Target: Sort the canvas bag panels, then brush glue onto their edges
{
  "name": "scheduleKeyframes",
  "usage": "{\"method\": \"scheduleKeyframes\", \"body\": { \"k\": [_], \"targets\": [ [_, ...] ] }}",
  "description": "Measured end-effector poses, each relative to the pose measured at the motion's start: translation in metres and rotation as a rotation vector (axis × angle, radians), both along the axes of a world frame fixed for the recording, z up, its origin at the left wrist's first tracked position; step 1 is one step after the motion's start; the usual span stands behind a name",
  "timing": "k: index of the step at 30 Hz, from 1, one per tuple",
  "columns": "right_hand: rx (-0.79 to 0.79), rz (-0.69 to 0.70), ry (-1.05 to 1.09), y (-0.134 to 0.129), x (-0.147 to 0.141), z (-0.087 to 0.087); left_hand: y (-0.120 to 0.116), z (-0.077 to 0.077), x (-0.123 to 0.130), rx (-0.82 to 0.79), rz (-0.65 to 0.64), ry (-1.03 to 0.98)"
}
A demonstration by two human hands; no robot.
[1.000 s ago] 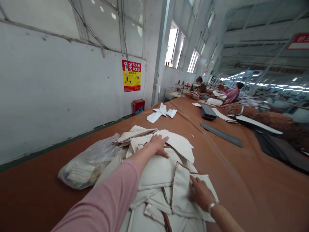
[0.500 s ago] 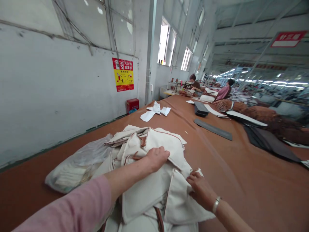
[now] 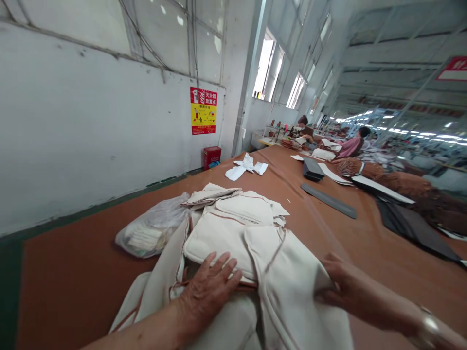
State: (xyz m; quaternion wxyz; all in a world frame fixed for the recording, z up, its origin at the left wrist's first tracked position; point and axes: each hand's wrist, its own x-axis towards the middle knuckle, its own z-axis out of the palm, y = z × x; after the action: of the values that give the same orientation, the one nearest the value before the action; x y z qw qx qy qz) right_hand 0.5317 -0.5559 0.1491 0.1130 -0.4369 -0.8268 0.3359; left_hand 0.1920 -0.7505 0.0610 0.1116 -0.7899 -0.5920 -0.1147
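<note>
Drawn nearer, left hand's fingers [image 3: 222, 272] lie spread on cream fabric [image 3: 222, 243]; right fingers [image 3: 326, 287] pinch its edge.

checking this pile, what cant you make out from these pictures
All in the head view:
The lower layers of the cream fabric pieces: hidden by the pile and the left hand.
The contents of the clear plastic bag: blurred by its film.
The right hand: fingertips hidden behind the fabric.
The bracelet: cut off by the lower right edge.
</note>
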Motion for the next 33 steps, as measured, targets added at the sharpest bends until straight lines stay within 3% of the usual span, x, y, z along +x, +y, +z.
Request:
{"method": "scheduleKeyframes", "body": {
  "k": [1, 2, 5, 8, 10, 11, 13, 17, 20, 23, 26, 28, 29, 31, 33],
  "targets": [
    [-0.062, 0.103, -0.073, 0.010, -0.023, -0.009, -0.008, -0.004, -0.004, -0.025, 0.082, -0.024],
    [-0.127, 0.112, -0.126, 0.020, -0.046, -0.022, -0.016, -0.007, -0.008, -0.052, 0.164, -0.047],
    [-0.190, 0.014, -0.223, 0.035, -0.102, -0.078, -0.041, -0.008, -0.018, -0.122, 0.344, -0.098],
    [-0.206, -0.091, -0.244, 0.026, -0.118, -0.130, -0.061, -0.002, -0.027, -0.191, 0.436, -0.174],
    [-0.193, -0.126, -0.190, 0.015, -0.108, -0.142, -0.068, 0.006, -0.034, -0.266, 0.467, -0.307],
    [-0.184, -0.134, -0.151, 0.011, -0.099, -0.140, -0.070, 0.010, -0.037, -0.307, 0.473, -0.403],
    [-0.180, -0.123, -0.072, 0.005, -0.079, -0.117, -0.069, 0.017, -0.042, -0.372, 0.496, -0.621],
    [-0.194, 0.017, 0.031, -0.004, -0.042, -0.033, -0.062, 0.033, -0.044, -0.406, 0.520, -0.965],
    [-0.047, 0.178, -0.050, -0.024, -0.027, 0.031, -0.061, 0.042, -0.040, -0.409, 0.417, -1.040],
    [0.010, 0.277, -0.153, -0.045, -0.034, 0.081, -0.068, 0.040, -0.034, -0.407, 0.344, -1.064],
    [0.019, 0.442, -0.119, -0.046, -0.073, 0.114, -0.077, 0.021, -0.029, -0.386, 0.477, -1.223],
    [0.036, 0.556, -0.087, -0.033, -0.117, 0.116, -0.085, 0.003, -0.024, -0.339, 0.634, -1.349],
    [0.033, 0.602, -0.127, -0.023, -0.142, 0.109, -0.089, -0.006, -0.020, -0.308, 0.697, -1.408],
    [0.080, 0.641, -0.333, -0.002, -0.192, 0.078, -0.100, -0.023, -0.011, -0.248, 0.758, -1.498],
    [0.109, 0.606, -0.465, 0.017, -0.236, 0.032, -0.112, -0.038, 0.000, -0.217, 0.776, -1.516]
  ]
}}
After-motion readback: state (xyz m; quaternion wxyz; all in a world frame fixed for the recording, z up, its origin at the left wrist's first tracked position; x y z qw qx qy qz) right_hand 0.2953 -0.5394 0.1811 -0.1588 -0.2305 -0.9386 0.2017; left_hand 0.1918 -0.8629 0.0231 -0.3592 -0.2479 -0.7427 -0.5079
